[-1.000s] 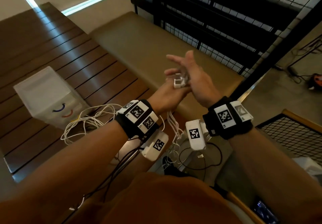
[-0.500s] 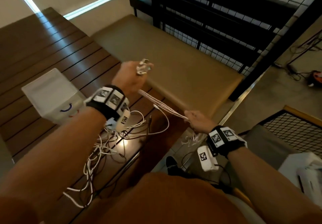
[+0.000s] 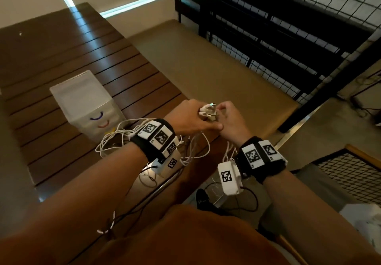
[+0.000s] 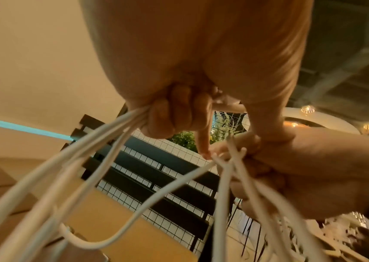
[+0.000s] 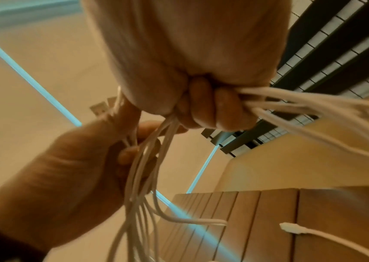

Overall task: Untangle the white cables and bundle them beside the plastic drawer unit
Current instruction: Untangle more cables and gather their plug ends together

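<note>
Several white cables (image 3: 123, 139) loop over the slatted wooden table right beside the white plastic drawer unit (image 3: 86, 102) and run up to my hands. My left hand (image 3: 191, 118) grips a gathered bunch of cable with plug ends (image 3: 208, 111) sticking out of the fist. My right hand (image 3: 231, 118) touches the left one and grips strands too. In the left wrist view the left fingers (image 4: 167, 118) curl round several cables (image 4: 89, 159). The right wrist view shows the right fingers (image 5: 212, 109) curled on cables (image 5: 145, 177), and one loose cable end (image 5: 291, 230) lying on the wood.
A tan padded bench (image 3: 206, 69) lies beyond the hands, with a black railing and wire mesh (image 3: 288, 38) behind it. The wooden table (image 3: 61, 58) stretches left. A mesh-topped frame (image 3: 350, 172) stands at the lower right, floor below.
Half a second ago my hands were apart with cables stretched between them. The right hand has come up to the left, and both now hold the bunch together.
</note>
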Available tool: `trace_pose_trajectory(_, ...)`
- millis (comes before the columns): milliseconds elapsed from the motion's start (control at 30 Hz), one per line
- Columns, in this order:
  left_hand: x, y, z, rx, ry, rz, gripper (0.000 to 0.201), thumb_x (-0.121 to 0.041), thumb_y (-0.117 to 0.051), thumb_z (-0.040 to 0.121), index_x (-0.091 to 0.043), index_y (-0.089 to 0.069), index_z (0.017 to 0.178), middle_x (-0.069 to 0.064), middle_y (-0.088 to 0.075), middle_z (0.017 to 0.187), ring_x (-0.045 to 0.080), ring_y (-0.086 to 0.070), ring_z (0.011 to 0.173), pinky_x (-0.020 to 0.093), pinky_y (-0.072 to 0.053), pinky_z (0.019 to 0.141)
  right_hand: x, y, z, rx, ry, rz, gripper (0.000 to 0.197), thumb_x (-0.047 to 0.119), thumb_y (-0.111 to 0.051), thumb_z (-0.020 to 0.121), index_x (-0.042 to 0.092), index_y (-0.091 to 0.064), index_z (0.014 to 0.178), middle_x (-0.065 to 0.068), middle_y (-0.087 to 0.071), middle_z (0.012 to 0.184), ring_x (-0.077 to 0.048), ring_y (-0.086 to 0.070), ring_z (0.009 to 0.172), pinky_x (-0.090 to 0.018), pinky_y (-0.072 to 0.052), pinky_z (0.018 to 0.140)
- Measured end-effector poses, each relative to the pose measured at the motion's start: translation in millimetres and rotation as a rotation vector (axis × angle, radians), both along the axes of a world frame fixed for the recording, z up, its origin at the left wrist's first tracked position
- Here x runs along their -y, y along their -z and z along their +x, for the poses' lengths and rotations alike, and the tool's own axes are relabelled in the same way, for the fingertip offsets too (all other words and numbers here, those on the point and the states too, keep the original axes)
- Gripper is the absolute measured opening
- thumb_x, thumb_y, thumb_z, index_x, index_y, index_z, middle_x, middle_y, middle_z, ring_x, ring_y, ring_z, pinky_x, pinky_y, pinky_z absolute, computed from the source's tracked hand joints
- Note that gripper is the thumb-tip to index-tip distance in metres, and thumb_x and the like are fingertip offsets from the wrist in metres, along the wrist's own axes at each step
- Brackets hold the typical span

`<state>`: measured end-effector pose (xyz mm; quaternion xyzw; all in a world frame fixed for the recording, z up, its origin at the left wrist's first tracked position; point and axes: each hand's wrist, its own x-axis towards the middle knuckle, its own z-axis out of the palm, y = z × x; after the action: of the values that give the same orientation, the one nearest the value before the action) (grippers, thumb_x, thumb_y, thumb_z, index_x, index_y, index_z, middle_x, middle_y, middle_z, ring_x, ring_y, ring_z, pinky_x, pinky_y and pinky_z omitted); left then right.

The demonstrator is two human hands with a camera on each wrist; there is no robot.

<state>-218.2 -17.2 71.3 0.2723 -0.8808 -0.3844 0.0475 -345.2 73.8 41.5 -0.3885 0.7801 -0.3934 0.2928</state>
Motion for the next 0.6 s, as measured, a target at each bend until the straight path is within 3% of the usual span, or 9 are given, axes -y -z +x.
trace_pose_trajectory(67,4,3,0,0.055,-0.003,-0.026,0.034,-0.058,-0.074,0.068,-0.025,-0.066,0.072,-0.007,-0.066,0.066,0.008,-0.062,0.063,0.023,-0.046,0.055,2,-7,-1,0.13,0.008,-0.028,0.016,0.027,-0.045,0.099,0.015,-0.051,0.108,-0.005,-0.059,0.094,-0.009,-0.049,0.068,-0.023,-0.037,0.056)
trace_pose_trajectory(133,5,6,2,0.073,0.017,-0.036,0.028,-0.047,-0.071,0.077,-0.023,-0.062,0.066,-0.007,-0.062,0.061,0.013,-0.059,0.06,0.027,-0.044,0.054,1,-17,-4,0.289,-0.022,-0.043,0.019,0.03,-0.043,0.101,0.015,-0.051,0.107,-0.004,-0.055,0.081,-0.008,-0.046,0.058,-0.023,-0.034,0.048)
trace_pose_trajectory(267,-1,-5,4,-0.179,-0.039,0.137,0.035,-0.034,-0.057,0.093,-0.022,-0.056,0.061,-0.005,-0.052,0.057,0.011,-0.046,0.052,0.033,-0.039,0.052,-13,-29,-18,0.534,-0.129,-0.142,0.021,0.033,-0.044,0.1,0.013,-0.048,0.096,0.007,-0.043,0.055,-0.005,-0.031,0.041,-0.019,-0.025,0.039)
trace_pose_trajectory(333,0,-17,3,-0.259,-0.087,0.149,0.036,-0.027,-0.054,0.097,-0.022,-0.055,0.061,-0.009,-0.049,0.055,0.009,-0.043,0.051,0.029,-0.037,0.053,-22,-16,-28,0.424,-0.159,-0.127,0.018,0.028,-0.049,0.098,0.014,-0.052,0.088,0.009,-0.042,0.052,-0.007,-0.032,0.042,-0.02,-0.028,0.04)
trace_pose_trajectory(433,5,-36,3,-0.396,-0.178,0.146,0.032,-0.027,-0.053,0.097,-0.008,-0.061,0.073,0.002,-0.056,0.063,0.021,-0.049,0.057,0.035,-0.043,0.059,-43,29,-40,0.309,-0.094,-0.038,0.016,0.021,-0.06,0.093,0.019,-0.058,0.077,0.009,-0.045,0.051,-0.011,-0.038,0.044,-0.027,-0.034,0.046)
trace_pose_trajectory(533,18,-53,6,-0.504,-0.277,0.114,0.035,-0.027,-0.053,0.097,-0.004,-0.058,0.072,-0.004,-0.049,0.062,0.008,-0.045,0.057,0.024,-0.039,0.06,-73,80,-45,0.237,-0.034,0.199,0.03,0.035,-0.059,0.093,0.011,-0.053,0.076,0.002,-0.045,0.057,-0.01,-0.041,0.047,-0.029,-0.035,0.052)
trace_pose_trajectory(600,19,-57,6,-0.492,-0.236,0.09,0.035,-0.028,-0.053,0.097,-0.007,-0.057,0.069,-0.005,-0.048,0.062,0.009,-0.045,0.057,0.023,-0.039,0.058,-90,112,-48,0.125,-0.064,0.391,0.036,0.042,-0.056,0.093,0.01,-0.054,0.078,0.0,-0.049,0.065,-0.012,-0.046,0.057,-0.026,-0.036,0.056)
